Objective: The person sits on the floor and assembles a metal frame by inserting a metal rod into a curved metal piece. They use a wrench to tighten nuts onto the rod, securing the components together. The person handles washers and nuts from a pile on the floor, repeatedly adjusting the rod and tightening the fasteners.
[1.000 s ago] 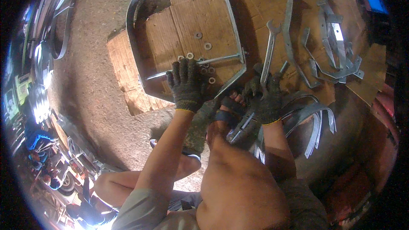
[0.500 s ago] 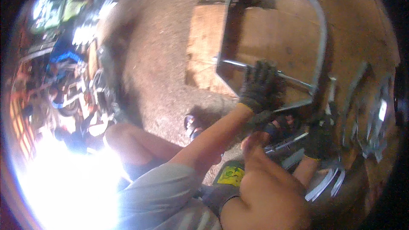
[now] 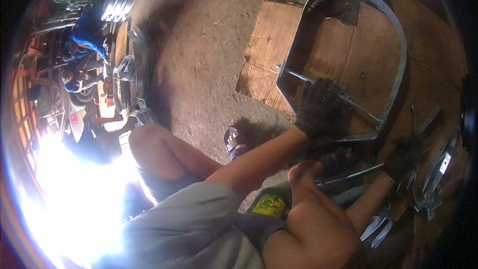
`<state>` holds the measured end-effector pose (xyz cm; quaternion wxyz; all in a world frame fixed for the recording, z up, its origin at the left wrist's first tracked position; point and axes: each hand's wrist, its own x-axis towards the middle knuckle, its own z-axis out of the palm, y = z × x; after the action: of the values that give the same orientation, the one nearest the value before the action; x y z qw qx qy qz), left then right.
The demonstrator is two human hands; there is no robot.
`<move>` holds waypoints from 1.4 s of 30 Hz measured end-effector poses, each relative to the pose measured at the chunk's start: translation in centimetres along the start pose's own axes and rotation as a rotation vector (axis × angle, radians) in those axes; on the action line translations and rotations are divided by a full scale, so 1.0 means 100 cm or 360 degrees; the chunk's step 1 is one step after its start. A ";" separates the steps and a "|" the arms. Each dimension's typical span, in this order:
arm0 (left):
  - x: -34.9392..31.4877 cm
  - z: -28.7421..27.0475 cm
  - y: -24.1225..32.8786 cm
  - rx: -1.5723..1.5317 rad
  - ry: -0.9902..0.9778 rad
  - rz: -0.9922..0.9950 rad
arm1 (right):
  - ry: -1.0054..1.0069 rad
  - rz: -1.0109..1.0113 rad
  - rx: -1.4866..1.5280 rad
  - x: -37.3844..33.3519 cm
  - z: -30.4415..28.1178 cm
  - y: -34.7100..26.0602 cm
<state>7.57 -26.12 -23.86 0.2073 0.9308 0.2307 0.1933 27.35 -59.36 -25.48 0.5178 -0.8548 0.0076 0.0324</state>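
A D-shaped flat-bar metal frame [image 3: 404,55] lies on cardboard ahead of me, its rounded end far from me. A thin metal rod [image 3: 366,111] crosses it near the angled end, poking out past the left side. My left hand [image 3: 321,109], in a dark glove, is closed over the middle of this rod. My right hand [image 3: 401,162], gloved too, is low at the right beside loose metal strips. Deep shadow hides its fingers. Another metal rod [image 3: 356,173] runs from near my foot toward that hand; whether the hand grips it, I cannot tell.
Flat cardboard [image 3: 271,32] covers part of the concrete floor [image 3: 199,69]. Several metal strips [image 3: 438,172] lie at the right. A dark container with a yellow label [image 3: 269,205] stands between my legs. At the left are a person in blue [image 3: 89,32], metalwork and strong glare.
The view has shifted, so the frame appears farther right and lower. My left hand stays on the rod. My right hand has moved right, among the strips, baring more of the rod near my foot.
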 end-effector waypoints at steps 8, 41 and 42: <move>0.009 -0.057 -0.114 0.0041 0.0203 -0.1220 | -0.0073 0.0141 0.0567 -0.040 0.010 -0.083; 0.008 -0.063 -0.140 -0.0734 -0.0194 -0.1165 | -0.1238 0.0001 0.0318 -0.124 0.191 -0.095; 0.005 -0.063 -0.145 -0.0806 -0.0157 -0.1162 | -0.1275 -0.0074 0.0219 -0.126 0.197 -0.094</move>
<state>-0.01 -12.25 -25.32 0.4940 0.7165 0.4794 0.1133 14.33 -37.81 -25.45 0.5364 -0.7378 -0.2119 0.3506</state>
